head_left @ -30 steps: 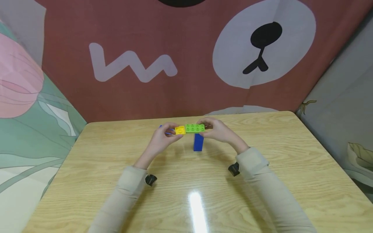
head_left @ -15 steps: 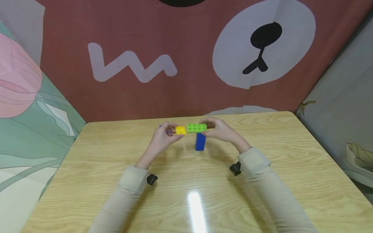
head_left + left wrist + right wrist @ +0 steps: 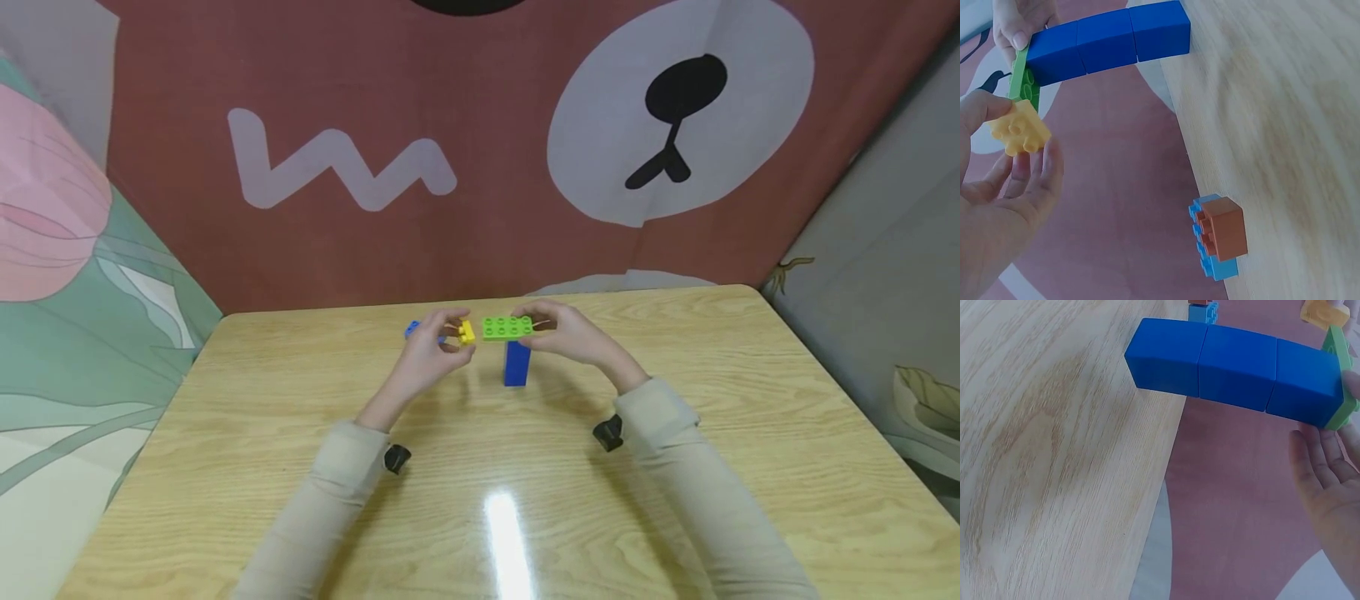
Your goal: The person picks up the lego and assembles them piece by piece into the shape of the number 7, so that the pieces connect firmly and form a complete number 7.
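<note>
The blue stack (image 3: 516, 367) is capped, the green plate (image 3: 507, 328) gripped by the right hand (image 3: 564, 335); at the plate's nine o'clock, the yellow brick (image 3: 467, 332) is pinched by the left hand (image 3: 431, 350), unjoined.

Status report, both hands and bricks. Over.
Left hand pinching yellow brick, apart from green plate. Right hand gripping that plate, atop three-block blue tower. Light-blue brick and orange brick beyond left hand, outside the gap.

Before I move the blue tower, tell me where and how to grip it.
Probably best, the middle block, pinched across opposite sides, coming level from the person's side: its visible faces are flat, while the right hand grips the green plate on top.
</note>
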The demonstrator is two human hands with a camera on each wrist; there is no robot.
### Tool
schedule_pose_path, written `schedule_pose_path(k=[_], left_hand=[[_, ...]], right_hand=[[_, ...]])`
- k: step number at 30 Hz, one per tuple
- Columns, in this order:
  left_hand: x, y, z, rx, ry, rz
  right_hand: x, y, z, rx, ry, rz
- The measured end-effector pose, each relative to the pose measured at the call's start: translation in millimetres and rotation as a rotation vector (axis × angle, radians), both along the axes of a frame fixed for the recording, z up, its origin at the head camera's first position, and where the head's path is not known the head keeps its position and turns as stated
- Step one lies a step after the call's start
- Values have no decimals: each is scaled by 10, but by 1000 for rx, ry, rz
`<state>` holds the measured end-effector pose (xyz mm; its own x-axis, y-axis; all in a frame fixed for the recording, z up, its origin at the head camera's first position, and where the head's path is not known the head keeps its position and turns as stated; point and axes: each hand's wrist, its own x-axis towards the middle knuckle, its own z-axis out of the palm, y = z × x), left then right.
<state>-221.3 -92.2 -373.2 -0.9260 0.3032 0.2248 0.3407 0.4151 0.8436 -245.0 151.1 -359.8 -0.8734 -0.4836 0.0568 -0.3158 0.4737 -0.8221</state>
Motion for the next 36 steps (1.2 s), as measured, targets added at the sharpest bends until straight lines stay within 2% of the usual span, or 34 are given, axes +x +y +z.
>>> schedule_pose_path(k=[5, 13, 18, 22, 25, 30, 36], left_hand=[[12, 11, 36, -68, 15, 20], [4, -14, 76, -145, 59, -20], [-15, -21, 81, -173, 70, -22], [-23, -31, 85, -205, 71, -5], [-29, -40, 83, -227, 102, -2], [-34, -47, 87, -240, 149, -10], [-29, -38, 96, -214, 108, -18]], right_hand=[[5, -8, 32, 25, -4, 10], [27, -122, 155, 42, 43, -17], [50, -242, 227, 52, 70, 22], [45, -340, 228, 97, 69, 48], [40, -396, 215, 121, 65, 50], [34, -452, 193, 138, 75, 34], [29, -489, 182, 160, 92, 11]])
